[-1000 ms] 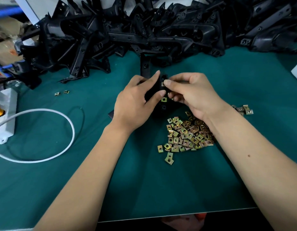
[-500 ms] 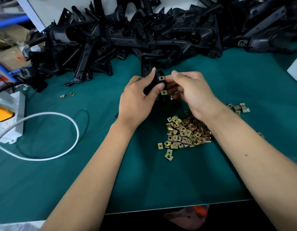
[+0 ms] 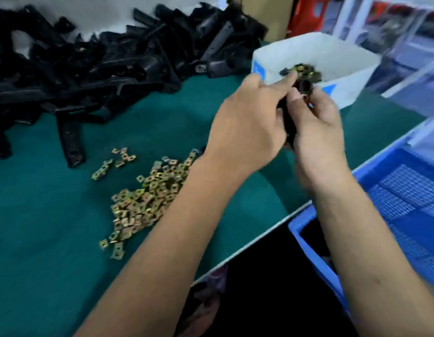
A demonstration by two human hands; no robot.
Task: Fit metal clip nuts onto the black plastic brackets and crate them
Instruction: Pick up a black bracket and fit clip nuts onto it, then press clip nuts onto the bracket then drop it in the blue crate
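Note:
Both hands hold one black plastic bracket (image 3: 289, 122) above the green table, near its right end. My left hand (image 3: 247, 127) grips the bracket from the left, index finger stretched along its top. My right hand (image 3: 315, 122) grips it from the right, and a brass clip nut (image 3: 311, 105) shows between its fingers. A loose heap of brass clip nuts (image 3: 143, 198) lies on the green mat to the lower left of my hands. A big pile of black brackets (image 3: 101, 64) fills the back left of the table.
A white box (image 3: 342, 59) holding more clip nuts stands just behind my hands. A blue plastic crate (image 3: 308, 239) sits off the table's right edge, below my right forearm. One single bracket (image 3: 71, 142) lies apart from the pile. Shelving shows at the far right.
The view has swung right, so the blue crate and white box have come into sight. Both hands have carried the bracket to the right, away from the nut heap.

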